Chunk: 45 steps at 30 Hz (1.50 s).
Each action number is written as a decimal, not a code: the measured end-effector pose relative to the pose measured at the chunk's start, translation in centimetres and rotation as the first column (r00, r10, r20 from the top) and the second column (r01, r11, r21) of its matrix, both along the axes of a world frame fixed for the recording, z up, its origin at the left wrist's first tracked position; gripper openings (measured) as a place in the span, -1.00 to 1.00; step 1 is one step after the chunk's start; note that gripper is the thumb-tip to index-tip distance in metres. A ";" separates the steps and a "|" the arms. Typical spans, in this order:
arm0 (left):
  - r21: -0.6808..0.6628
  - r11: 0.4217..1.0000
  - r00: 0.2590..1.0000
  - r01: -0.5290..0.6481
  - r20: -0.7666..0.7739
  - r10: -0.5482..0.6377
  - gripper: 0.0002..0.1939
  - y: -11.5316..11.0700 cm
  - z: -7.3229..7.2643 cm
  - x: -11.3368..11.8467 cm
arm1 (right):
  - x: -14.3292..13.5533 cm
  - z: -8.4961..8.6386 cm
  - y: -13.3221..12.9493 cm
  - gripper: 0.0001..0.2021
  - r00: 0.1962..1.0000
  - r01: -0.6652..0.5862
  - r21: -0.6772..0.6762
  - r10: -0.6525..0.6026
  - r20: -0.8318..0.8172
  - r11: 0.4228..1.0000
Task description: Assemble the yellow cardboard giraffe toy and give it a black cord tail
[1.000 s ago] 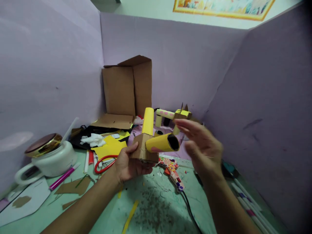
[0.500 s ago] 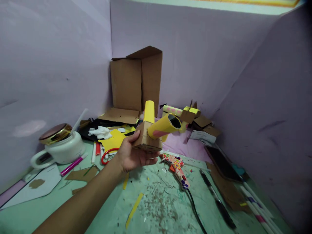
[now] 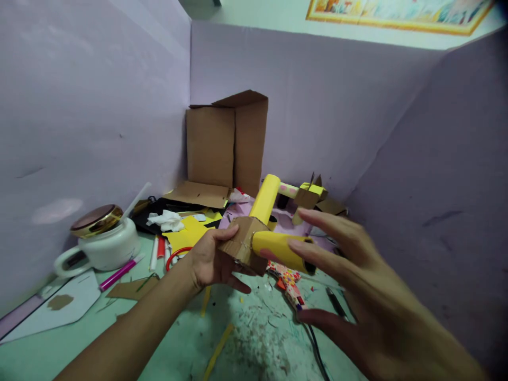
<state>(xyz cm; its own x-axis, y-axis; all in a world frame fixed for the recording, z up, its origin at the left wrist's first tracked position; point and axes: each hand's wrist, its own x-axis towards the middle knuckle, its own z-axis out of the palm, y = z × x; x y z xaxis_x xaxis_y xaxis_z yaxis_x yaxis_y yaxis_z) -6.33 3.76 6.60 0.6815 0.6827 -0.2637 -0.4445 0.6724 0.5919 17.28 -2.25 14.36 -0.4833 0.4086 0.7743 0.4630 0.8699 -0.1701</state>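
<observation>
My left hand (image 3: 212, 259) grips a small brown cardboard box (image 3: 245, 238) by its left side, thumb on top and fingers underneath. Two yellow paper tubes stick out of the box: an upright yellow tube (image 3: 265, 198) leans up and away, and a second yellow tube (image 3: 280, 250) with a pink patch points right, its dark open end facing my right hand (image 3: 357, 280). That hand is spread, thumb and fingers apart, close around the tube's end; whether a fingertip touches it I cannot tell. Beneath lies a flower-patterned glue gun (image 3: 288, 283) with a black cord.
At left stand a white mug (image 3: 109, 246) with a gold-rimmed lid (image 3: 97, 219), a purple pen (image 3: 119, 274) and red-handled scissors (image 3: 171, 257). Yellow paper (image 3: 184, 235) and crumpled tissue (image 3: 164, 220) lie behind. A folded cardboard piece (image 3: 210, 148) stands against the back wall.
My right hand has come into view from the right, reaching toward the tube. The box has tilted in my left hand, so its tubes lean further right. The view has tipped up slightly.
</observation>
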 end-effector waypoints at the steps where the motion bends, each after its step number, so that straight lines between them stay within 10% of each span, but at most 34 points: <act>1: 0.003 1.000 1.000 0.006 -0.006 -0.006 -0.46 -0.1 0.1 0.0 | -0.3 -0.1 0.6 -0.48 0.991 -0.031 -0.027 0.034 0.128 0.999; 5: 0.033 0.999 0.997 -0.019 -0.075 0.022 -0.43 -0.1 0.9 -0.5 | -1.4 -1.5 3.3 -0.47 0.976 -0.115 -0.154 0.140 0.164 0.981; 9: 0.138 0.990 0.976 0.018 -0.219 0.013 -0.25 -0.2 2.7 -1.5 | -1.4 -3.1 5.4 -0.71 0.943 -0.193 -0.265 0.104 -0.315 0.945; 12: 0.258 0.964 0.891 -0.061 -0.421 0.169 -0.27 -1.2 4.5 -2.1 | -1.0 -3.6 6.6 -0.66 0.739 -0.273 -0.438 -0.105 -0.665 0.857; 14: 0.518 0.820 0.709 -0.245 -0.481 0.516 -0.43 -2.2 5.4 -2.2 | -0.8 -3.6 7.3 -0.61 0.538 -0.439 -0.494 -0.221 -0.813 0.750; 17: 0.879 0.420 0.387 -0.226 -0.315 0.867 -0.71 -3.6 6.1 -1.5 | -0.6 -3.4 7.9 -0.60 0.285 -0.645 -0.428 -0.320 -0.903 0.633; 21: 0.900 0.435 0.420 0.015 -0.401 0.814 -0.82 -3.4 5.8 0.3 | -0.6 -3.1 8.2 -0.71 0.062 -0.757 -0.280 -0.361 -0.930 0.591; 26: 0.992 0.107 0.197 -0.071 -0.091 0.976 -0.35 -0.4 6.3 0.6 | -0.9 -3.0 8.0 -0.83 -0.045 -0.828 -0.182 -0.387 -0.921 0.530; 34: 0.927 0.371 0.703 0.053 -0.298 0.645 -0.21 2.9 8.6 -0.4 | -3.5 -3.8 6.9 -0.71 -0.047 -0.887 -0.196 -0.504 -0.863 0.419; 40: 0.889 0.449 0.780 -0.094 -0.214 0.588 -0.34 3.7 7.4 -0.5 | -5.7 -5.1 6.0 -0.54 0.025 -0.889 -0.231 -0.462 -0.887 0.395; 43: 0.845 0.485 0.804 -0.226 -0.120 0.583 -0.41 3.9 7.0 -1.3 | -5.8 -5.4 5.8 -0.47 0.224 -0.832 -0.368 -0.354 -0.908 0.415; 45: 0.817 0.510 0.807 -0.268 -0.099 0.582 -0.48 3.9 7.0 -1.9 | -5.4 -5.3 5.8 -0.42 0.460 -0.642 -0.516 -0.253 -0.851 0.567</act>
<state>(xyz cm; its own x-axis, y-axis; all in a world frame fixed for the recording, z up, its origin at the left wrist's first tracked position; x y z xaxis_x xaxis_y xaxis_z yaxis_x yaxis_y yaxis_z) -8.19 7.66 13.56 0.2281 0.9121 0.3407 -0.2272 -0.2904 0.9296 11.87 3.54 9.02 -0.0098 0.9609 0.2766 -0.4497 0.2428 -0.8595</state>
